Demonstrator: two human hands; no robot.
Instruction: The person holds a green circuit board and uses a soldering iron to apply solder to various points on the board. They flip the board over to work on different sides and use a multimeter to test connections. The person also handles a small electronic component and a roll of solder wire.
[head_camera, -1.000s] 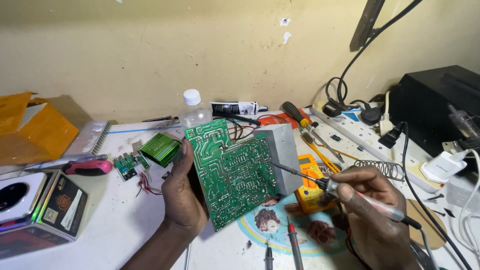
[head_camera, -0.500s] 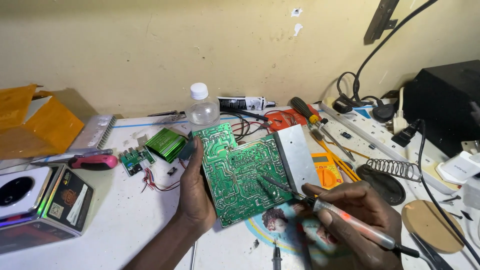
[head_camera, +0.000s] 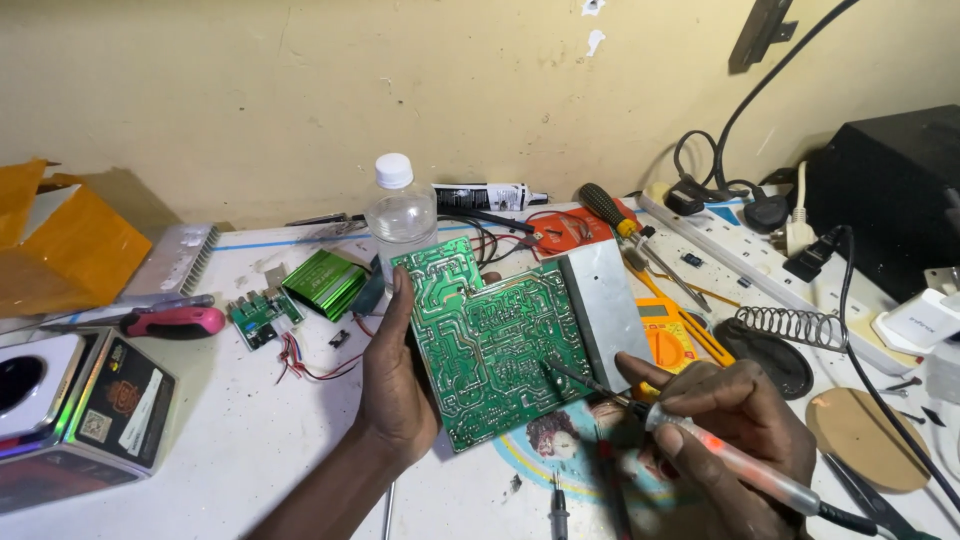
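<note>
Green board (head_camera: 495, 345) first: I hold this circuit board tilted up off the white bench (head_camera: 230, 440), copper side toward me, my left hand (head_camera: 395, 385) clamped on its left edge with the thumb on the front face. My right hand (head_camera: 735, 425) is closed around the soldering iron (head_camera: 690, 445) like a pen, and its tip now sits on the tracks near the board's lower right, under the metal plate (head_camera: 605, 310) bolted to that side. A second ago the tip hung off to the right of the board; it has since come in and down onto the copper, and I have brought the board lower and closer, so the iron is at a joint rather than waiting. Whether it truly touches a pad I cannot tell, the tip is too fine. The underside parts are hidden from me. My right palm covers part of the yellow meter (head_camera: 668, 340), and the iron's cord runs out of frame. Behind stand a clear bottle (head_camera: 400, 215) and a small green case (head_camera: 325, 283).
</note>
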